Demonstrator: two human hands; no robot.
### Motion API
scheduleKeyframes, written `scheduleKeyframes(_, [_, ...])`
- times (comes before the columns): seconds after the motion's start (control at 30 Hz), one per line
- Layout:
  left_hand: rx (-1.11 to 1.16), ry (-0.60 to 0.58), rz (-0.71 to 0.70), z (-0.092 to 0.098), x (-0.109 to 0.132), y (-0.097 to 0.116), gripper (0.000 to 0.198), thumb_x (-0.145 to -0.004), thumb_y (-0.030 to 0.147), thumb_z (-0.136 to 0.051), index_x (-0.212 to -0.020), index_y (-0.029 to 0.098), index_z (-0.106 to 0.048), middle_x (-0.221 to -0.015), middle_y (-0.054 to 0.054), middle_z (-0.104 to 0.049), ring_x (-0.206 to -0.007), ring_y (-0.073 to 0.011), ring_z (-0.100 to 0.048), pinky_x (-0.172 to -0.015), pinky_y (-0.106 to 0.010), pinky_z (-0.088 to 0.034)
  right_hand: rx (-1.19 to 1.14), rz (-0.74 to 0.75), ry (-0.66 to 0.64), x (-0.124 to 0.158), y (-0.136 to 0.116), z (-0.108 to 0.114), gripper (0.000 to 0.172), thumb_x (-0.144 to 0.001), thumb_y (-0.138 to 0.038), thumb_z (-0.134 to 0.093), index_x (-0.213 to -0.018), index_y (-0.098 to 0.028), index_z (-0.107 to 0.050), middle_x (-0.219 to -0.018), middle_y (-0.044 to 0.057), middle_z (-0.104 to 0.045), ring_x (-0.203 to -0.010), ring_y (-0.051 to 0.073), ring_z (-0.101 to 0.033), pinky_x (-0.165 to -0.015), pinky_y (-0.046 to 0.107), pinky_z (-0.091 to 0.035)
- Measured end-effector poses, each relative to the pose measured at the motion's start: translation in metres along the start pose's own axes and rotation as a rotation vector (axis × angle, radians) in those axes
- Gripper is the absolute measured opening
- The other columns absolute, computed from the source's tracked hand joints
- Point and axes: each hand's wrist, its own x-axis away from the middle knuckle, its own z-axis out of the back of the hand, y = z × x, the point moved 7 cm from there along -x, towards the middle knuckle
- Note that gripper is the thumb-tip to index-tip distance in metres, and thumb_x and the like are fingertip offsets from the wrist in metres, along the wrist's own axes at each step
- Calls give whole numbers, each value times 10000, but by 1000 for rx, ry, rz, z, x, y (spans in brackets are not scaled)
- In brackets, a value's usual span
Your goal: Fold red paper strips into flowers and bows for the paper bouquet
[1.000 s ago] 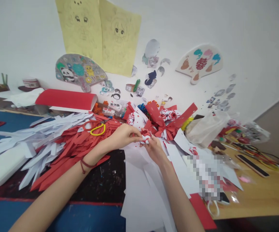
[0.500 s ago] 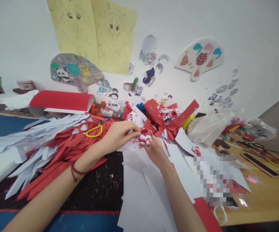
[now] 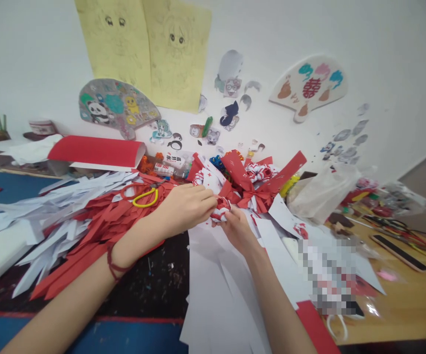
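A small ring-like piece of folded paper (image 3: 221, 212), patterned in red and white, is held up over the white sheets. My right hand (image 3: 238, 227) grips it from the right, thumb on its near side. My left hand (image 3: 190, 206) is closed, its fingertips pinching at the upper left edge of the piece; exactly what lies between them is hidden. Beyond the hands stand red paper bows (image 3: 255, 194) and more patterned folded paper. Left of my left hand lie scissors with red and yellow handles (image 3: 146, 197) on a pile of red paper strips (image 3: 100, 226).
White paper strips (image 3: 76, 201) spread at the left beside a white block (image 3: 2, 250). Large white sheets (image 3: 220, 290) lie below my hands. At the right are a plastic bag (image 3: 316, 196), cables and a dark phone-like slab (image 3: 399, 252). A wall with drawings rises behind.
My left hand has turned slightly, its back now more toward me, with the fingertips still at the paper piece. The piece has tilted a little in my right hand. The view has shifted slightly.
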Motion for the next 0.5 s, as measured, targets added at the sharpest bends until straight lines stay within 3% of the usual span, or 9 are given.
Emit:
scheduleKeyframes(0.1, [-50, 14, -76, -2, 0, 8, 216, -934, 177, -423, -773, 160, -566, -737, -17, -580, -656, -123, -512, -621, -261, -358, 5, -4, -5, 0, 2, -1, 172, -827, -340, -670, -942, -213, -671, -819, 22, -626, -740, 156, -591, -654, 267, -509])
scheduleKeyframes(0.17, [22, 18, -54, -1, 0, 7, 205, -929, 186, -437, -778, 159, -574, -747, -20, -587, -679, -126, -524, -629, -255, -368, 15, -13, -2, 0, 3, -1, 182, -827, -351, -671, -936, -205, -671, -821, 24, -631, -715, 148, -586, -647, 266, -508])
scheduleKeyframes(0.37, [524, -39, 248, -6, 4, -21, 176, -919, 231, -482, -846, 169, -630, -838, -22, -648, -788, -126, -569, -701, -221, -406, 30, -34, 25, 0, 1, 0, 300, -815, -373, -680, -1064, -207, -658, -919, 36, -652, -737, 152, -595, -662, 271, -513])
scheduleKeyframes(0.5, [781, -92, 364, -16, 6, -27, 233, -922, 285, -488, -797, 144, -625, -721, -1, -613, -650, -99, -518, -602, -200, -382, 13, -52, 9, 0, 3, 1, 340, -798, -357, -699, -1101, -209, -653, -923, 35, -657, -715, 140, -588, -649, 260, -511])
